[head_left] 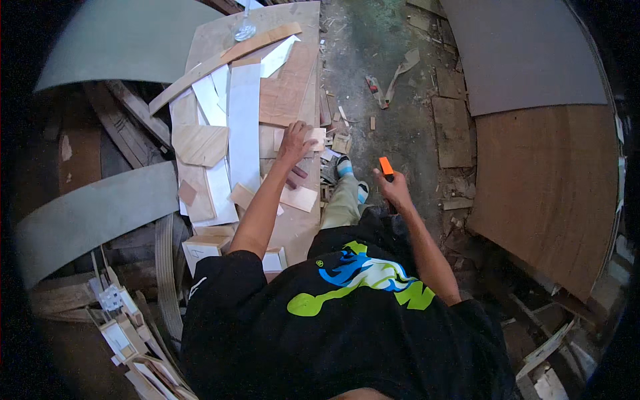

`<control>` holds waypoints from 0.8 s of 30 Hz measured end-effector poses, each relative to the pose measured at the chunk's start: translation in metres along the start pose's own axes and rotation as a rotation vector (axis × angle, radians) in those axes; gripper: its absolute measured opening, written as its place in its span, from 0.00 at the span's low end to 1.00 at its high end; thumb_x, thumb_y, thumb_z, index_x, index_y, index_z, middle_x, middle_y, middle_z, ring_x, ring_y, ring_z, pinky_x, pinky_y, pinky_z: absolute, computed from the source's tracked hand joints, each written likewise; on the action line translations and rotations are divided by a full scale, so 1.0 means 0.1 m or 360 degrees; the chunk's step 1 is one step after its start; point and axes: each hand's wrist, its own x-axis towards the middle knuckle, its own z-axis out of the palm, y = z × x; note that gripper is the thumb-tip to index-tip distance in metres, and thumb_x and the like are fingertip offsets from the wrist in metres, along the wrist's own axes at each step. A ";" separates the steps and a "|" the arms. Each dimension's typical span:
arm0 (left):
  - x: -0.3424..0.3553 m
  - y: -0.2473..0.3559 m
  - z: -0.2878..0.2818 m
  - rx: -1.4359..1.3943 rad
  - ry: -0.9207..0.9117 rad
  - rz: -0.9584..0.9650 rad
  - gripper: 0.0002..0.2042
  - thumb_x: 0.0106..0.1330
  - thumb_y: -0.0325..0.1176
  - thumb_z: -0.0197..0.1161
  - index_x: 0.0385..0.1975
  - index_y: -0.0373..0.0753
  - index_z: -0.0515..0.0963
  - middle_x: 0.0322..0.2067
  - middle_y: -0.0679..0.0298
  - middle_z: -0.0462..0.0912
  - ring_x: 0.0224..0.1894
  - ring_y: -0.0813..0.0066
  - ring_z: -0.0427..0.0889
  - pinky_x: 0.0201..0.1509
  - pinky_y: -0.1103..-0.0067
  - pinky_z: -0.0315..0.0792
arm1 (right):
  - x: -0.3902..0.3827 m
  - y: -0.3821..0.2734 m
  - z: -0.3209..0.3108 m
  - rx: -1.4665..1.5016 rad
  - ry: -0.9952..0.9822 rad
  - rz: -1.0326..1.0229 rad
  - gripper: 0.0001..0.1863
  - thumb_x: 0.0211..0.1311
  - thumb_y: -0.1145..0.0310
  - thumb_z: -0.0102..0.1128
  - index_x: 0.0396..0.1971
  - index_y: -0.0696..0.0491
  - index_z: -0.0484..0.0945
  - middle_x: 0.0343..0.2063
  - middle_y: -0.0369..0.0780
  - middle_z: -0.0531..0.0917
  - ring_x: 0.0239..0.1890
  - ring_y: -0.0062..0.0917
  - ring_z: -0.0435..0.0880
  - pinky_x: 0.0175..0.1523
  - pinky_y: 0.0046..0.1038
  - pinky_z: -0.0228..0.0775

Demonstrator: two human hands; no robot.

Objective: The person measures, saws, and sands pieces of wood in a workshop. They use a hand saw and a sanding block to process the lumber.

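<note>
My left hand (pixel 297 141) rests on a small pale wooden board (pixel 319 138) on the bench, palm down with the fingers somewhat apart. Just below the wrist lie dark brown strips (pixel 297 175) and another pale offcut (pixel 299 198). Off the bench to the right, my right hand (pixel 398 192) is closed around an orange-and-black tool (pixel 386 167). Its orange end sticks up beyond the fingers; the rest is hidden in the grip, so I cannot tell its exact kind.
The bench (pixel 287 233) bears a long white panel (pixel 244 127), a brown board (pixel 288 93) and a long wooden strip (pixel 223 59). Scraps and a red-handled tool (pixel 375 90) litter the floor. Large brown sheets (pixel 547 187) stand right; stacked timber (pixel 123 120) lies left.
</note>
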 end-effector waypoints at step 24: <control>0.40 -0.07 0.31 0.0303 0.0284 0.0125 0.18 0.56 0.28 0.47 0.48 0.32 0.65 0.54 0.54 0.63 0.60 0.59 0.58 0.66 0.65 0.46 | -0.21 -1.24 0.76 0.0561 0.0044 -0.0068 0.14 0.54 0.66 0.54 0.17 0.61 0.69 0.10 0.33 0.69 0.16 0.14 0.67 0.21 0.25 0.59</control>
